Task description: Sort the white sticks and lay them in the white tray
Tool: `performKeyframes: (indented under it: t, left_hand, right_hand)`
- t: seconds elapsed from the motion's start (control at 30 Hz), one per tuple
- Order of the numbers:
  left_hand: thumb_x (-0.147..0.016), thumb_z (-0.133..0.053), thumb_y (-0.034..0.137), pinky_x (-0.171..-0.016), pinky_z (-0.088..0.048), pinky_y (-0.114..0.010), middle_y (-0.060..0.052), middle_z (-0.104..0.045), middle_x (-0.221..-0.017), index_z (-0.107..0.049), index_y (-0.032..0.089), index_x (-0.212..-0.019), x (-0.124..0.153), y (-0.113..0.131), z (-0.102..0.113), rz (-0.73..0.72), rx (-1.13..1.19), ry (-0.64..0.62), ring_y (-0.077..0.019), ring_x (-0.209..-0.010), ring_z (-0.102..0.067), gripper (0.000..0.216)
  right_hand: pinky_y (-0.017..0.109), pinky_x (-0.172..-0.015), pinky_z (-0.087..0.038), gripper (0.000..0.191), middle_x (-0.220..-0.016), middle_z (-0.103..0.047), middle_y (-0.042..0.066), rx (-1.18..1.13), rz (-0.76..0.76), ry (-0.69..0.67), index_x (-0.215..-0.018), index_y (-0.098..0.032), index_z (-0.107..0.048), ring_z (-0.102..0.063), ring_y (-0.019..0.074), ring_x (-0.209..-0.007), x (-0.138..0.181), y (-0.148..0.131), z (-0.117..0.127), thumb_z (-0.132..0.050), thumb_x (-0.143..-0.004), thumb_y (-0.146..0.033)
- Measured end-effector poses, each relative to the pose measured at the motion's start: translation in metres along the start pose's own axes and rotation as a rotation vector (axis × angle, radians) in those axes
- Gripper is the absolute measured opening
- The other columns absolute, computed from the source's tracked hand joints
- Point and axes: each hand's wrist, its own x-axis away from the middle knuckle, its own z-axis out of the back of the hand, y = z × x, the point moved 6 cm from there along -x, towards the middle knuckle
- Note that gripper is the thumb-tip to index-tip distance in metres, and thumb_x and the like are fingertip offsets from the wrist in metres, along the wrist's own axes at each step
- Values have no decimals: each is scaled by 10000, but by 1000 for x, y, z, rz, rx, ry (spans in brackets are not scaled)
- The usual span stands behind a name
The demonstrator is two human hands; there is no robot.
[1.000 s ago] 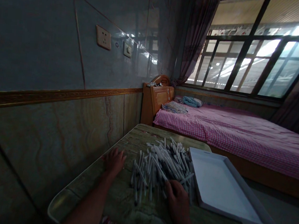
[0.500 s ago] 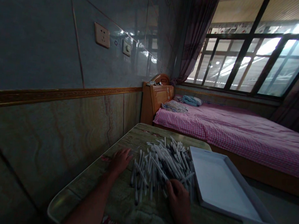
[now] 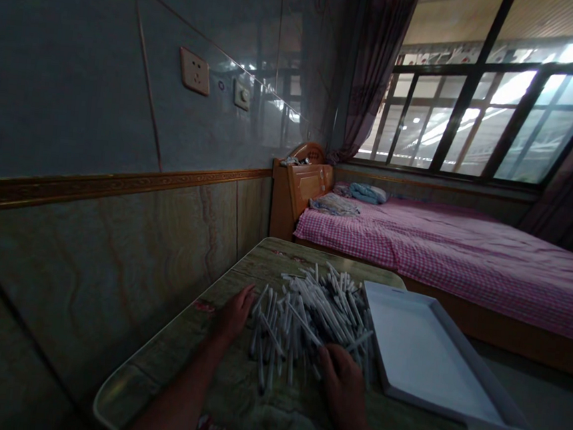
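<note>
A loose heap of slim white pens [image 3: 326,305] lies on the table, pointing in several directions. Just left of the heap, my left hand [image 3: 233,314] has its fingers stretched out, close to one slanted pen at the edge; contact is hard to make out. At the near side of the heap, my right hand [image 3: 345,377] is closed, thumb and forefinger pinched at the lower end of a white pen [image 3: 304,324] that lies across the others. The pens' details are blurred in the dim light.
A shallow white tray [image 3: 435,355] stands right of the heap, reaching past the edge of the stone-patterned table [image 3: 259,413]. A tiled wall [image 3: 177,259] runs along the left. Beyond the table is a bed [image 3: 414,246] with a pink checked cover.
My left hand has turned, its fingers now closer together and pointing up toward the heap. A slanted pen now shows beside its fingertips. My right hand has hardly moved.
</note>
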Motion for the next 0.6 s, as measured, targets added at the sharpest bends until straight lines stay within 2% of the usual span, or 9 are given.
performKeyframes:
  t: [0.2, 0.6]
  left_hand:
    - [-953, -356, 364, -1036, -442, -339, -82, -674, -1310, -599, 215, -1276, -2, -7, -5, 0, 32, -8, -217, -1226, -609, 431]
    - [-917, -392, 361, -1023, -453, -387, -94, -690, -1279, -626, 224, -1220, -4, -12, -7, -38, 90, 28, -239, -1194, -628, 406]
  right_hand:
    - [271, -657, -457, 524, -743, -695, 56, 19, 1, 9, -751, -208, -695, -650, 203, -711, 0, 1, -1, -440, -918, -634]
    - [264, -620, -453, 484, -714, -692, 47, 7, 9, 34, -738, -210, -695, -648, 194, -672, 0, 1, -1, -472, -913, -602]
